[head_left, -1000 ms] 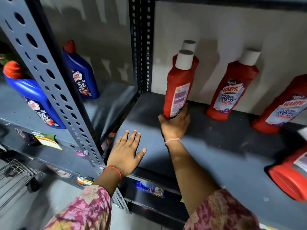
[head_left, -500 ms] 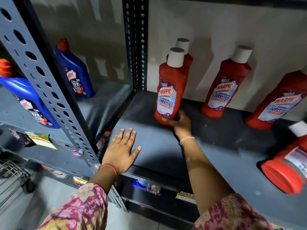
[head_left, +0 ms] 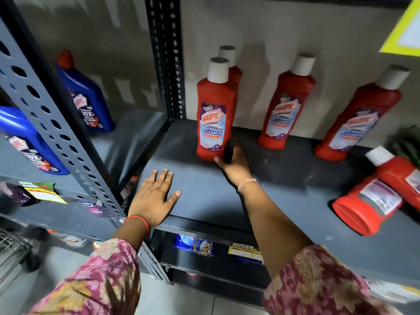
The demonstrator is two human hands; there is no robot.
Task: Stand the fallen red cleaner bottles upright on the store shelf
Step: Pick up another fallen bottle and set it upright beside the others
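Note:
A red cleaner bottle (head_left: 214, 114) with a white cap stands upright at the left of the dark shelf (head_left: 284, 192), label facing me. My right hand (head_left: 234, 165) wraps its base, thumb in front and fingers behind. A second red bottle (head_left: 230, 62) stands right behind it. Two more upright red bottles (head_left: 286, 103) (head_left: 360, 117) stand along the back wall. At the right, two fallen red bottles (head_left: 368, 208) (head_left: 401, 172) lie on their sides, one across the other. My left hand (head_left: 154, 197) rests flat on the shelf's front edge, fingers spread.
A perforated grey upright (head_left: 56, 123) and a black post (head_left: 166, 57) bound the shelf on the left. Blue bottles (head_left: 87, 96) (head_left: 25, 142) stand on the neighbouring shelf. A yellow sign (head_left: 404, 30) hangs at top right. A wire trolley (head_left: 13, 251) sits lower left.
My right hand turned the bottle so its label faces front and set it down upright on the shelf. The left hand stayed flat on the edge.

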